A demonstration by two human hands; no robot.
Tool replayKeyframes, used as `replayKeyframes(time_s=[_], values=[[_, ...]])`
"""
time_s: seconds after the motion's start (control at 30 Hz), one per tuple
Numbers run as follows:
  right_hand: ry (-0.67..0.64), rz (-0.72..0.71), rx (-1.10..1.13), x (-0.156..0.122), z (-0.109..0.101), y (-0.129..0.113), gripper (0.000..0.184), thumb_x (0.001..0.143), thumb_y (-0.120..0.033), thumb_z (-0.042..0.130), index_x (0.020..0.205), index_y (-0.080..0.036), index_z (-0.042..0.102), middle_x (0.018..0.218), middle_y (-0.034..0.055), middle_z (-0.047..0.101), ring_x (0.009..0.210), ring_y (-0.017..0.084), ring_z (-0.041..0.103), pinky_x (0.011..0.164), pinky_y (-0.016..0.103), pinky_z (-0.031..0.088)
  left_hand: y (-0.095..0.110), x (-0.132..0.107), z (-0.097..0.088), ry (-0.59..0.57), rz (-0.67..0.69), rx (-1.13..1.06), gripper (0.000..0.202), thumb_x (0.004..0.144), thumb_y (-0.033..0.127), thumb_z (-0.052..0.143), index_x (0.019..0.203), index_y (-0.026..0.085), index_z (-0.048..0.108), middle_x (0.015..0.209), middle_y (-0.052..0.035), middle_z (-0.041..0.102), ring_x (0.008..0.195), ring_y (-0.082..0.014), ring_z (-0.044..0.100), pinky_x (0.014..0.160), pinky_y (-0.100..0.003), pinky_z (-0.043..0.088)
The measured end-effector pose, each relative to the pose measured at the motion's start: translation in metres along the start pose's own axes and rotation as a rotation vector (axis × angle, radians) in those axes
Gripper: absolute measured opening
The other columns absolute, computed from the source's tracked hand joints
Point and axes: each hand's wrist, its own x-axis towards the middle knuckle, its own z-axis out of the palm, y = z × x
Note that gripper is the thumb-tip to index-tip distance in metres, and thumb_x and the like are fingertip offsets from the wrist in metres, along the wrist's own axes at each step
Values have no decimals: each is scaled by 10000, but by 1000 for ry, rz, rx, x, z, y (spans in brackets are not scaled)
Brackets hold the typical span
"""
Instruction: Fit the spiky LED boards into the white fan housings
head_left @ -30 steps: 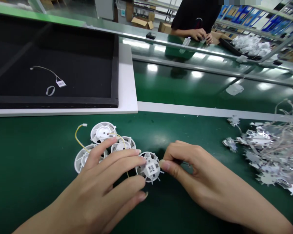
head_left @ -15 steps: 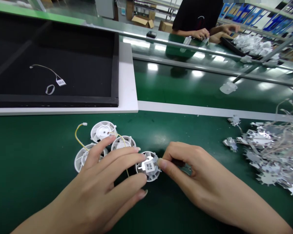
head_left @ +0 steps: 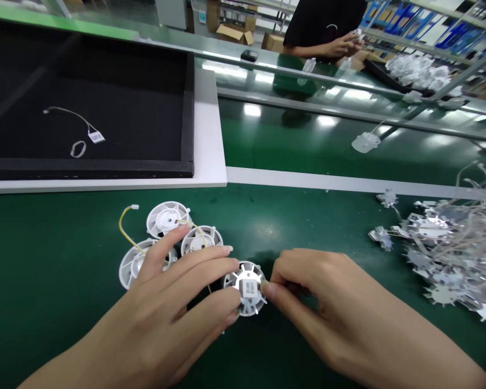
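The bare left hand (head_left: 178, 308) has long, thin fingers (head_left: 206, 252) with smooth nails (head_left: 228, 248) that poke out a little past the tips. The bare right hand (head_left: 324, 292) has a bare, slim arm (head_left: 413, 335) behind it.

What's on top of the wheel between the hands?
A silver toothed plate with a white label. The plate hides the wheel's middle, and the left hand covers part of the wheel's left side.

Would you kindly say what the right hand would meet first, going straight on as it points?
The right hand would probably meet the labelled round part; they seem to touch, though depth is unclear.
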Motion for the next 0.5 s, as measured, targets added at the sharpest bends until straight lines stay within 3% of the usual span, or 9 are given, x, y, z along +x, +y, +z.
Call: replayKeyframes(time_s=[0.13,0.3,0.5], values=[[-26,-23,-21,-1,1,0,299,1018,-188,563,723,-223,600,720,-31,633,601,141,519,557,300,291,0,-1,2,-21,4,-19,295,1104,85,453,1039,223,706,1182,16,785,1270,-128,659,1362,-419,145],[-48,-53,-20,0,4,1,316,1029,-196,568,714,-220,561,724,-32,646,589,140,530,550,297,302,-2,-3,4,-21,6,-32,414,949,-88,442,1083,211,696,1203,20,797,1292,-129,655,1365,-452,146],[-37,-76,-68,-4,2,11,267,1050,-207,546,803,-252,635,767,-38,694,638,172,599,576,329,321,-1,-2,3,-36,4,-31,458,903,-98,430,1116,217,685,1201,32,797,1263,-124,668,1368,-441,126]])
